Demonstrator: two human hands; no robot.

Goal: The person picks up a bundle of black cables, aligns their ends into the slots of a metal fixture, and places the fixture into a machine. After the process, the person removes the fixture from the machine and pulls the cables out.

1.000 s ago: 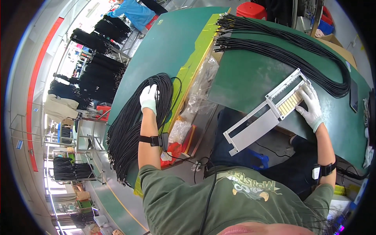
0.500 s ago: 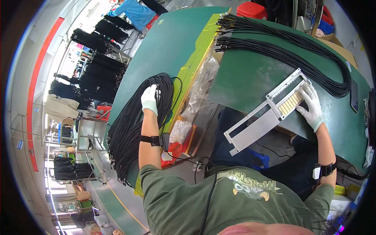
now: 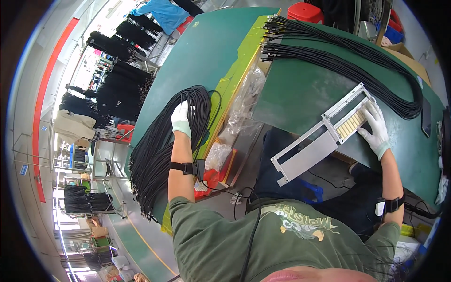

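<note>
My left hand (image 3: pixel 182 117), in a white glove, reaches into a thick bundle of black cables (image 3: pixel 152 157) on the green table to the left. Its fingers curl around some of the cables near the top bend; how many is hidden. On the right, a long silver metal frame (image 3: pixel 305 163) lies aslant across the table edge, its near end jutting out over my lap. A row of pale yellowish strips (image 3: pixel 350 125) sits in its far part. My right hand (image 3: pixel 375 127), also gloved, grips the frame's right side, fingers over the strips and thumb apart.
Two more black cable bundles (image 3: pixel 347 70) curve over the right table. Beside them lies a dark phone-like slab (image 3: pixel 425 117). Clear plastic bags (image 3: pixel 244 101) fill the gap between the tables, next to a yellow-green strip (image 3: pixel 235 70). A red stool (image 3: pixel 305 12) stands beyond.
The whole view has shifted slightly. Both hands keep their places, the left at the cable bundle and the right on the metal frame.
</note>
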